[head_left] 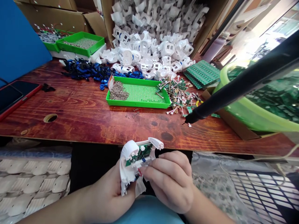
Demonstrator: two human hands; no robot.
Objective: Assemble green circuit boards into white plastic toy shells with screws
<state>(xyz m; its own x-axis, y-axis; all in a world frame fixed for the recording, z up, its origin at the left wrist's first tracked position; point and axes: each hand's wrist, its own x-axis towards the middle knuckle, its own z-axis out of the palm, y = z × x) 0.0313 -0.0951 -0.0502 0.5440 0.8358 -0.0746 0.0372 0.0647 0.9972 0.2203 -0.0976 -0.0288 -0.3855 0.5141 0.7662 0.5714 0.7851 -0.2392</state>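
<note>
White plastic housing (127, 153) lies on the person's side of the green perforated tray (137, 104), long axis slanting up rightward, open face toward the right hand (171, 179). Left hand (114, 194) grips its outer side; right fingers bunched narrow beside red wire (139, 171), pinch unclear.

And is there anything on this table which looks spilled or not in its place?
Yes, a few small screws lie loose on the table, in front of the green tray holding a heap of similar ones; they look spilled.
</note>
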